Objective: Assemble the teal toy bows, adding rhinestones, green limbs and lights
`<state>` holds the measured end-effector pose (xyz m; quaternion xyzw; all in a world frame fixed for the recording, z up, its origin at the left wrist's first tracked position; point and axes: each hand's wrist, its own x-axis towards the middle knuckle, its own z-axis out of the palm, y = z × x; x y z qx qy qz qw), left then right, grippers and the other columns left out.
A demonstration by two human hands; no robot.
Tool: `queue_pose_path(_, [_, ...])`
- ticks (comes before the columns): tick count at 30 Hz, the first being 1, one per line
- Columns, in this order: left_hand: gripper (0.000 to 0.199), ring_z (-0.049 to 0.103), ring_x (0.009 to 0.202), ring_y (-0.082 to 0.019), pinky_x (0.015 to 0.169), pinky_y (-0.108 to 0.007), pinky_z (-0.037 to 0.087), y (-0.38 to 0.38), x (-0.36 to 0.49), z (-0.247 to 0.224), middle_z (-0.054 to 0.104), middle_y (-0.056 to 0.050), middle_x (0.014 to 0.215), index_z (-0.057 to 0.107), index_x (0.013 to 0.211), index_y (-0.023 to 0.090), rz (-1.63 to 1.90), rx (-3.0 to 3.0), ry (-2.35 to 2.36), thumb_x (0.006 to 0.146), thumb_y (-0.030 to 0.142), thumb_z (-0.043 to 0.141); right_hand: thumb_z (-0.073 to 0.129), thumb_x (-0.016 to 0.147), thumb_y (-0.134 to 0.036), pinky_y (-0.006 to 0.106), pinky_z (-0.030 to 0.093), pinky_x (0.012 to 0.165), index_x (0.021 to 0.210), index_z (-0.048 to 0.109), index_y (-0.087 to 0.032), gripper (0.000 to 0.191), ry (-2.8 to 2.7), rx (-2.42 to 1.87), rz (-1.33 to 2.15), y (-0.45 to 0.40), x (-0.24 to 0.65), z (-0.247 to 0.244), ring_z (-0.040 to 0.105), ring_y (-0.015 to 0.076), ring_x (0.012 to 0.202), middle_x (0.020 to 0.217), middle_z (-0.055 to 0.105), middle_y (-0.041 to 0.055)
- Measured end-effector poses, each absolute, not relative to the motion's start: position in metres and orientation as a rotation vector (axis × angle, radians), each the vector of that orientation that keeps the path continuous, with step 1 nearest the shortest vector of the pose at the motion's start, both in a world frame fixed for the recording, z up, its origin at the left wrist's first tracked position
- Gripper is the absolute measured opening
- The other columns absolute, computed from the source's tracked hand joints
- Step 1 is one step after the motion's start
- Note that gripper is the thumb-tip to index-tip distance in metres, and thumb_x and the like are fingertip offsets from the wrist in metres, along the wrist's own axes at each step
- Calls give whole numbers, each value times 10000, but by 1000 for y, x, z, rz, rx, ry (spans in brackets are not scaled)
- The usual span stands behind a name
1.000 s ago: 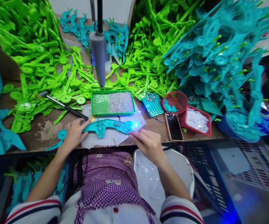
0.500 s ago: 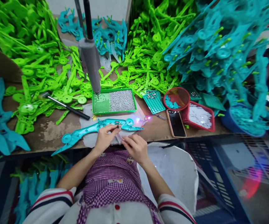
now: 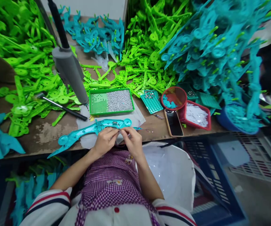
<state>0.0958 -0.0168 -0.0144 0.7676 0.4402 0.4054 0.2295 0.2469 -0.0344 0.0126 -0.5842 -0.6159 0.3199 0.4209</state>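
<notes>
Both hands meet at the table's front edge, over the near side of a long teal plastic part [image 3: 79,133]. My left hand [image 3: 106,140] is closed in a pinch, and my right hand [image 3: 132,140] pinches right beside it. What sits between the fingertips is too small to make out. Thin wires with small bulbs, unlit, lie to the right of the teal part's tip. Behind the part stands a green tray [image 3: 112,111] of small metal pieces. A grey electric screwdriver [image 3: 71,73] hangs at the left of the tray, its tip low.
A hammer [image 3: 65,108] lies at left. Green parts [image 3: 32,78] and teal parts [image 3: 210,47] are piled behind. At right are a teal tray [image 3: 152,102], a phone [image 3: 173,122], a red basket [image 3: 181,103], a red bin [image 3: 198,115] and a blue bowl [image 3: 241,117].
My right hand has come up and left to meet my left hand. The bulbs have gone from lit to unlit. The screwdriver has swung left, away from the tray. The view has shifted slightly.
</notes>
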Motion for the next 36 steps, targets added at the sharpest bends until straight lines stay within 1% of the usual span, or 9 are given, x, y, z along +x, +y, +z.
queue_pose_path(4, [230,669,762,-166,754,-310,548,-19,99,-17,724,-60,823,737,936,204,1147,2139,1207,949,256,513,563,857,-425,326,518,725,819,679,-230,230,-1414,-1539,956,-33,254,10,619,175,718,792,702,33])
queue_pose_path(7, [208,678,773,-160,753,-298,558,-20,99,-18,727,-52,835,732,959,207,1183,2077,1178,943,244,528,615,809,-463,324,526,734,981,672,-231,294,-1301,-1512,1014,-24,264,20,636,175,761,895,711,46])
queue_pose_path(9, [196,679,779,-153,744,-287,562,-23,98,-20,723,-49,847,730,977,206,1189,2077,1119,936,230,540,613,811,-473,329,531,751,1086,641,-236,365,-1222,-1482,920,-14,272,35,643,173,800,972,701,59])
queue_pose_path(15, [228,665,844,-157,769,-286,564,-40,95,-34,697,-66,919,706,1078,202,1107,2248,915,910,162,557,443,927,-465,337,516,807,1096,625,-236,337,-1055,-1527,486,11,289,75,654,164,835,991,692,63])
queue_pose_path(19, [312,658,954,-190,836,-342,558,-47,83,-42,691,-95,1040,679,1142,203,998,2306,968,904,105,502,560,845,-535,333,488,775,957,679,-207,367,-1204,-1684,575,-2,313,41,644,200,848,947,708,76])
queue_pose_path(23, [342,654,980,-201,862,-376,545,-47,73,-41,703,-86,1062,669,1162,220,846,2357,943,890,93,504,472,870,-604,344,422,752,826,681,-199,458,-1314,-2078,463,-17,326,-2,607,219,807,862,691,85])
queue_pose_path(28, [340,664,943,-213,816,-385,555,-40,76,-34,699,-113,1083,648,1183,178,730,2468,895,897,90,486,510,884,-497,351,370,800,828,683,-207,342,-1467,-2265,490,-3,320,-15,598,229,906,929,675,63])
queue_pose_path(32, [331,669,997,-205,838,-352,571,-40,78,-31,680,-105,1106,652,1169,203,801,2432,941,911,98,474,554,854,-420,342,409,748,742,652,-196,269,-1364,-2160,518,1,323,-8,600,210,800,829,660,60])
queue_pose_path(36, [453,661,1044,-202,888,-342,571,-48,74,-18,661,-94,1152,535,1350,261,1059,2300,1055,915,138,538,534,896,-385,338,469,798,777,599,-216,217,-1504,-1647,557,-24,305,20,616,193,839,848,662,58])
